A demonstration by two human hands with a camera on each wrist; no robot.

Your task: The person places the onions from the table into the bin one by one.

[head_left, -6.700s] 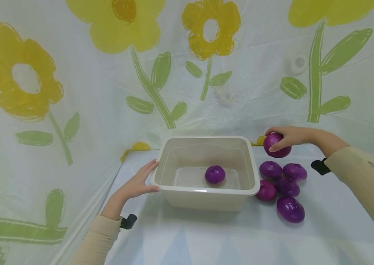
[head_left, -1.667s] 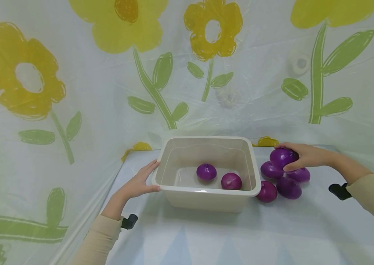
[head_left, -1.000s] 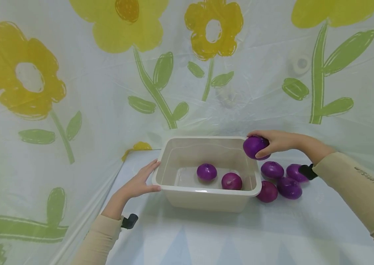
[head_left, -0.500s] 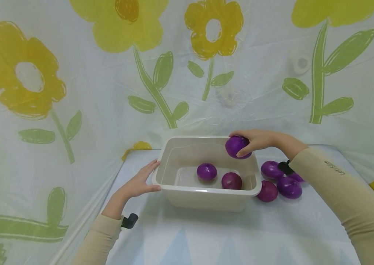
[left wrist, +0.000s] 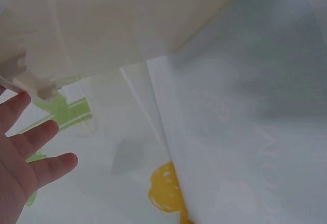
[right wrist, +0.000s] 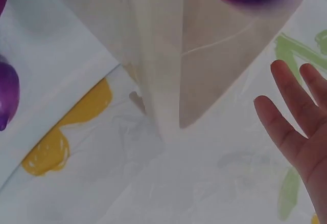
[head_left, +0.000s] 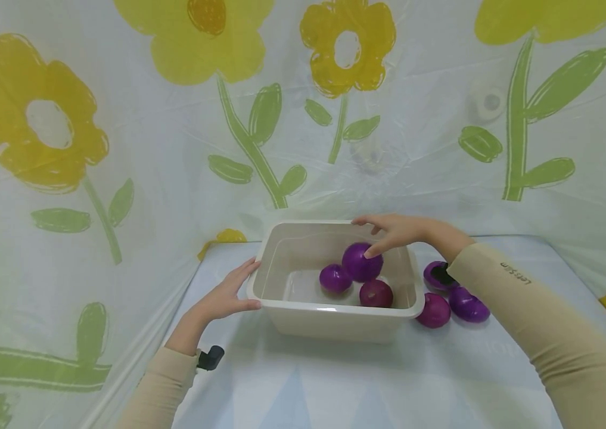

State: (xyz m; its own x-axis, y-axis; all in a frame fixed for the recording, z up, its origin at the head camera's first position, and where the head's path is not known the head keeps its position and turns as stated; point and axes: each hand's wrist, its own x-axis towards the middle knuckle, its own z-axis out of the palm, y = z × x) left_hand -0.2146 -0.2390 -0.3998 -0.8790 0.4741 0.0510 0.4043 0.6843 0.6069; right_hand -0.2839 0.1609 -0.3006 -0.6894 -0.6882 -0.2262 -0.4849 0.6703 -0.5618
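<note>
Cream tub (head_left: 335, 319) on surface (head_left: 367, 381): left hand (head_left: 222, 298) flat against its left wall, fingers straight; right hand (head_left: 396, 231) above it, fingers spread, releasing purple onion (head_left: 360, 262) over two others inside; three onions (head_left: 450, 301) beside tub

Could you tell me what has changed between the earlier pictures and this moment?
The right hand lifted a purple onion from the pile right of the tub and carried it left over the rim; its fingers have now spread open and the onion is dropping in beside the two onions already inside. Fewer loose onions lie on the table. The left hand stayed against the tub's left side.
</note>
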